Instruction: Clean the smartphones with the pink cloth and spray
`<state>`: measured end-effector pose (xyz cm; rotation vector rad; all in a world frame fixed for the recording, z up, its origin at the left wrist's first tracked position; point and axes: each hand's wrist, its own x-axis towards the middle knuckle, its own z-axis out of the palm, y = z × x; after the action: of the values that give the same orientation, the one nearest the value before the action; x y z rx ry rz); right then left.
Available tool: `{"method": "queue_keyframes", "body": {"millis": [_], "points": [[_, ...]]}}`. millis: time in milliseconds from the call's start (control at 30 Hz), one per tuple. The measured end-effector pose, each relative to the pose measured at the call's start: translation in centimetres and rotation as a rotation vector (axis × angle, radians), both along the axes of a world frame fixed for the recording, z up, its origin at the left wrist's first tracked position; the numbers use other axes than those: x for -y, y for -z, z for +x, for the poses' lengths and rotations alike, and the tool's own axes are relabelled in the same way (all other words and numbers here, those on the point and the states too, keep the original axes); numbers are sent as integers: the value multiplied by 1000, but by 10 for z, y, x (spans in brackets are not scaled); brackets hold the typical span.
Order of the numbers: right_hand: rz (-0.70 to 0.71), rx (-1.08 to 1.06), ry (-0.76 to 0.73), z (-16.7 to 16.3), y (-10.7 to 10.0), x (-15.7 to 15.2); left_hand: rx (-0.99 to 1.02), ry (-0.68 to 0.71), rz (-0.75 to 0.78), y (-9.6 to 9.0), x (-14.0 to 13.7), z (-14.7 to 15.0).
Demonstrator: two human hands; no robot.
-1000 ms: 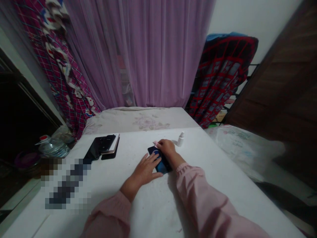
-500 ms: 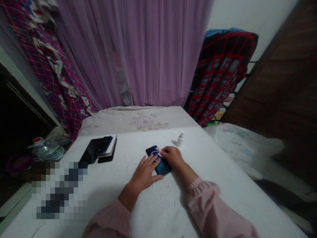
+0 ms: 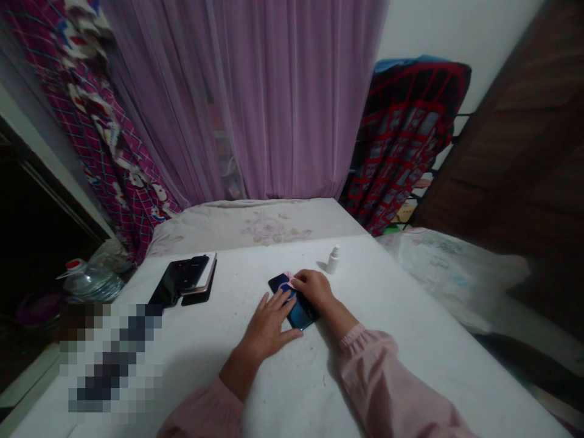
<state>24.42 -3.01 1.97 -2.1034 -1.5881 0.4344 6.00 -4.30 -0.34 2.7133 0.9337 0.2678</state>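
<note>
A dark phone with a bluish surface (image 3: 302, 316) lies on the white tabletop in front of me. My left hand (image 3: 267, 322) rests on its left side, fingers stretched out and spread, with the thumb near its lower edge. Over the phone's upper part, my right hand (image 3: 316, 287) pinches a small pink cloth (image 3: 289, 277), its fingers closed. Part of the cloth is hidden under those fingers. Just beyond my right hand stands a small white spray bottle (image 3: 333, 259), upright.
Several dark phones (image 3: 168, 283) lie at the left of the white table (image 3: 392, 340), overlapping a pale flat box (image 3: 207, 271). A pixelated patch covers the table's left edge. A water bottle (image 3: 89, 281) stands beyond that edge. Purple curtains (image 3: 292, 97) hang behind.
My right hand has shifted slightly left and the pink cloth now reaches the phone's top edge. The left hand stays on the phone. The view has tilted slightly.
</note>
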Motion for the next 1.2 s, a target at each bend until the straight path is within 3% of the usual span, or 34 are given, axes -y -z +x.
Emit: {"method": "queue_keyframes", "body": {"millis": [200, 567, 933, 1200], "points": [[-36, -9, -20, 8, -3, 14, 5, 7, -18, 0, 0, 0], [3, -7, 10, -12, -4, -28, 0, 15, -27, 0, 0, -1], [16, -214, -35, 19, 11, 26, -10, -20, 21, -3, 3, 0], [128, -515, 8, 34, 31, 25, -15, -205, 130, -16, 23, 4]]}}
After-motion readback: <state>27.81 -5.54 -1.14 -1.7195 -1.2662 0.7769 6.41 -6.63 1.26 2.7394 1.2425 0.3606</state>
